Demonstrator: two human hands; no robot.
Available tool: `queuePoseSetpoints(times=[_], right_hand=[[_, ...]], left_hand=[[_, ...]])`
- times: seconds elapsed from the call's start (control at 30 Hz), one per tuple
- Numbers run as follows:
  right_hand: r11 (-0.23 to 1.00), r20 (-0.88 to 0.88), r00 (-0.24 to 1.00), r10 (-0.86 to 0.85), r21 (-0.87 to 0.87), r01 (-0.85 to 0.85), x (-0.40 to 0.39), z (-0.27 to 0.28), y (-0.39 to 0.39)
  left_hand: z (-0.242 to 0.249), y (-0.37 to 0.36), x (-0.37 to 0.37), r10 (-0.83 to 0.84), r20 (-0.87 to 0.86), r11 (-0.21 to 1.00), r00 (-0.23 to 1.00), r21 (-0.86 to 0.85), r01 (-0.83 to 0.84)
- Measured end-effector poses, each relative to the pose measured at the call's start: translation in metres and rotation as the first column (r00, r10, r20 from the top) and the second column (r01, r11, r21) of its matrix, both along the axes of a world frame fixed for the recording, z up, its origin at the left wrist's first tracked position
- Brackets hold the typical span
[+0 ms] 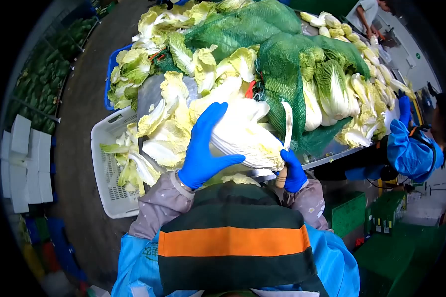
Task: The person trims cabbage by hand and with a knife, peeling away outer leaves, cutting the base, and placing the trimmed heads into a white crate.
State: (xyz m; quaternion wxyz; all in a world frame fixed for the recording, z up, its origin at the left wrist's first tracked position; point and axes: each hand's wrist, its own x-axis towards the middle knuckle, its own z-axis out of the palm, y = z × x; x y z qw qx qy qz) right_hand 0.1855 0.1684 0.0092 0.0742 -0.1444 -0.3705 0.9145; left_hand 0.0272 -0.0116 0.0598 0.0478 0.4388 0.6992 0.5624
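A pale napa cabbage [248, 138] lies near the table's front edge. Against its left side rests my left hand [203, 148], in a blue glove, fingers stretched and thumb apart. My right hand [293, 171], also blue-gloved, is closed around the handle of a curved knife [288, 123] at the cabbage's right end, with the blade pointing up. Loose outer leaves [169, 143] are spread to the left of the cabbage. Behind and to the right, green net bags [282, 64] hold more cabbages, and one whole cabbage [333, 91] lies on the netting.
A white basket [100, 166] with some leaves stands at the left, below a blue crate [109, 84] heaped with leaves. At the right is a co-worker in blue [414, 153]; another person [365, 17] is at the far right. White boxes [28, 168] are stacked far left.
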Motion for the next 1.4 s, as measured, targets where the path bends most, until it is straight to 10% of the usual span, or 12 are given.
queuePoseSetpoints(times=[0.23, 0.57, 0.7, 1.0, 1.4], right_hand=[[1.0, -0.033, 0.999, 0.024, 0.01, -0.024, 0.017, -0.012, 0.05], [0.996, -0.001, 0.996, 0.084, 0.028, -0.084, 0.022, -0.008, 0.105], [0.993, 0.033, 0.995, 0.095, 0.071, -0.097, 0.021, -0.006, 0.118], [0.991, 0.041, 0.997, 0.07, 0.11, -0.074, 0.017, -0.002, 0.116], [0.972, 0.162, 0.987, 0.004, 0.232, -0.042, 0.031, -0.001, 0.096]], left_hand=[[-0.007, 0.048, 0.023, 0.007, 0.232, 0.999, 0.973, 0.039, -0.016], [-0.012, 0.095, 0.04, 0.032, 0.036, 0.999, 0.999, -0.016, -0.032], [0.003, 0.115, 0.049, 0.144, 0.28, 0.979, 0.949, 0.1, -0.178], [-0.012, 0.102, 0.033, 0.036, -0.24, 0.977, 0.97, -0.195, -0.085], [-0.016, 0.087, 0.032, -0.07, -0.226, 0.927, 0.972, -0.375, -0.02]])
